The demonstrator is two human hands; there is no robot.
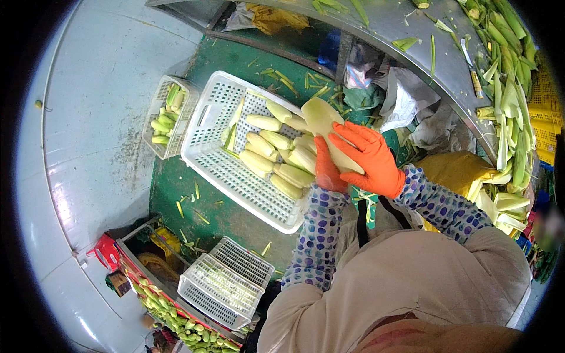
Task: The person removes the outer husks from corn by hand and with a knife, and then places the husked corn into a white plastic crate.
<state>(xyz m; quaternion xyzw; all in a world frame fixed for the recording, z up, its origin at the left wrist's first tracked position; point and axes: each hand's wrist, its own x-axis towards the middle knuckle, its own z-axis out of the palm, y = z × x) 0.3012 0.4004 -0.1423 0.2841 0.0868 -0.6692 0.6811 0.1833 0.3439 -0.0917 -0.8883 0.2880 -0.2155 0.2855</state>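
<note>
Between my two orange-gloved hands is an ear of corn in its pale inner husk [321, 115], seen large and close. My left hand [329, 167] grips it from the left, near its lower end. Across its right side lie the fingers of my right hand [373, 154]. Just beyond and below is a white perforated plastic crate [212, 163], tilted in the view. Inside it several pale husked ears of corn [258, 161] are heaped towards the side near me. A loose husk leaf [232, 128] rests against the crate's far part.
On the steel table [410, 26] at upper right are a knife [471, 70] and a pile of green corn husks [507, 57]. A smaller crate [170, 119] with corn stands by the wall. Stacked white crates [225, 282] are at lower left. Husk scraps litter the green floor [185, 185].
</note>
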